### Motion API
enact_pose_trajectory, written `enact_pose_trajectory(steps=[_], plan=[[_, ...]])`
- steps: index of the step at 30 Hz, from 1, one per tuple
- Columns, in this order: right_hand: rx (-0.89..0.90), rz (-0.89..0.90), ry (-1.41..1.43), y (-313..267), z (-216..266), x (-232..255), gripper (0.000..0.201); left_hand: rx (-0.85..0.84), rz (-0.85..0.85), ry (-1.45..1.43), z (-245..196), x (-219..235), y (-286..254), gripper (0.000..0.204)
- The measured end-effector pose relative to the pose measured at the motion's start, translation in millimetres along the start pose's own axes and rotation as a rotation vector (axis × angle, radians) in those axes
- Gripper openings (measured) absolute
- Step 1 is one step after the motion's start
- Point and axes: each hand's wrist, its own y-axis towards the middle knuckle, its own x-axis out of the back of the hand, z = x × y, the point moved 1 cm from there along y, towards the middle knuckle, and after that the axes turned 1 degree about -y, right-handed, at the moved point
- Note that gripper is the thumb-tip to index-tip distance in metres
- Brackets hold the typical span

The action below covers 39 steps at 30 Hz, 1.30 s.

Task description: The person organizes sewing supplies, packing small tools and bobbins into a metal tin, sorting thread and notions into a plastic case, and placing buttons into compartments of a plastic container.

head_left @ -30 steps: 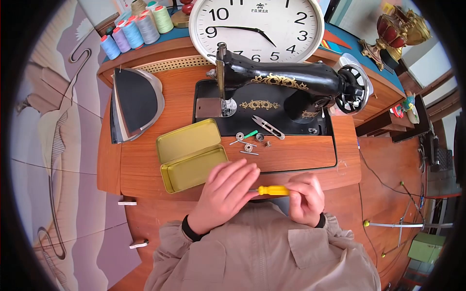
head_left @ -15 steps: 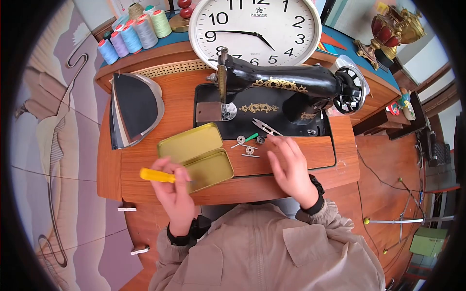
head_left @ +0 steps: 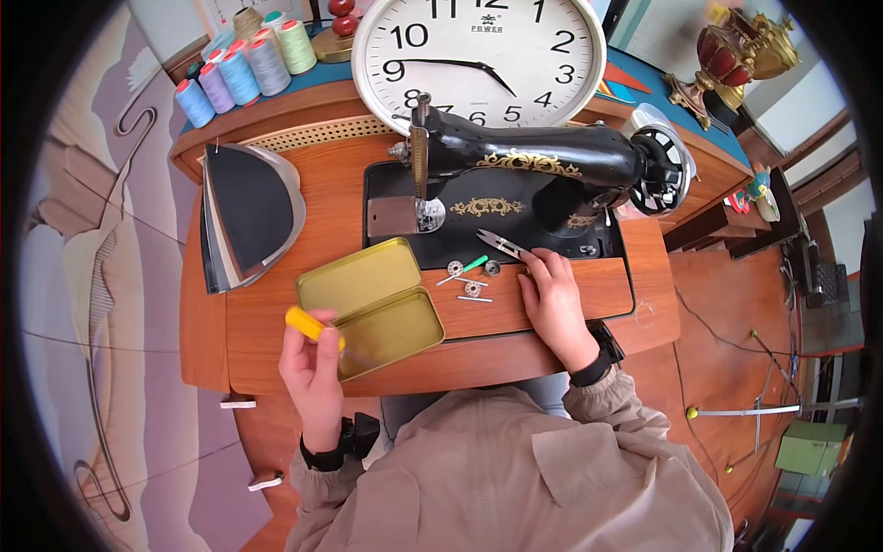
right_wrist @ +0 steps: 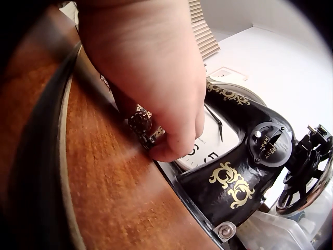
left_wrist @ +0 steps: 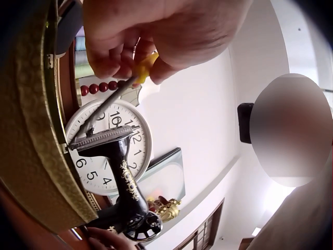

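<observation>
Gripping yellow-handled screwdriver (head_left: 311,325) in left hand (head_left: 311,375) by open tin (head_left: 397,324).
Resting right hand (head_left: 558,308) at snips (head_left: 499,243), two o'clock from tin; impossible to tell whether pinching.

8 o'clock: left hand (head_left: 311,371) is gripping yellow-handled tool (head_left: 304,322) | 3 o'clock: right hand (head_left: 557,302) is touching silver snips (head_left: 501,245) | 1 o'clock: sewing machine (head_left: 561,158) is standing
</observation>
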Motion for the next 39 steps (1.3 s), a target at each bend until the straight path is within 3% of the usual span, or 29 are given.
enact_pose_trajectory(steps=[7, 12, 14, 16, 21, 25, 27, 28, 30, 31, 33, 35, 37, 38, 39], plan=[[-0.013, -0.043, 0.011, -1, -1, -2, 0.021, 0.034, 0.112, 0.055, 0, 2, -3, 0.025], [-0.011, -0.034, 0.019, -1, -2, -2, 0.021, -0.134, -0.086, -0.066, -6, 3, -1, 0.021], [0.0, -0.035, 0.014, -1, -1, -6, 0.022, -0.085, -0.094, -0.014, -8, 5, -1, 0.022], [0.024, -0.041, -0.009, -2, -4, -6, 0.021, -0.048, 0.023, 0.242, 2, 4, 1, 0.022], [-0.036, -0.046, 0.021, -5, -9, -10, 0.016, 0.082, 0.102, 0.477, 10, 1, -1, 0.015], [-0.059, -0.042, -0.006, -9, -12, -12, 0.015, 0.061, 0.217, 0.747, 9, 1, 5, 0.014], [-0.102, -0.009, 0.014, -10, -11, -10, 0.016, -0.119, 0.198, 0.944, 10, -2, 7, 0.015], [-0.101, -0.009, 0.016, -9, -9, -8, 0.016, -0.119, 0.197, 0.946, 9, -5, 7, 0.015], [-0.075, -0.148, 0.117, -5, -3, 0, 0.015, -0.217, 0.147, 0.999, 3, -14, 6, 0.016], [-0.068, -0.146, 0.122, -3, 0, 4, 0.015, -0.216, 0.139, 1.003, 1, -20, 5, 0.016], [0.118, -0.191, 0.337, 1, 10, 13, 0.017, -0.348, 0.121, 0.88, -7, -38, -1, 0.016], [0.282, -0.137, 0.368, -2, 16, 20, 0.023, -0.266, 0.221, 0.654, -11, -57, -10, 0.028], [0.371, -0.096, 0.414, -7, 21, 22, 0.025, -0.075, 0.311, 0.328, 0, -73, -16, 0.049], [0.433, -0.062, 0.432, -9, 23, 22, 0.026, 0.04, 0.355, 0.299, -5, -83, -18, 0.047], [0.497, -0.029, 0.452, -10, 25, 21, 0.028, 0.012, 0.373, 0.233, 0, -92, -19, 0.043]])
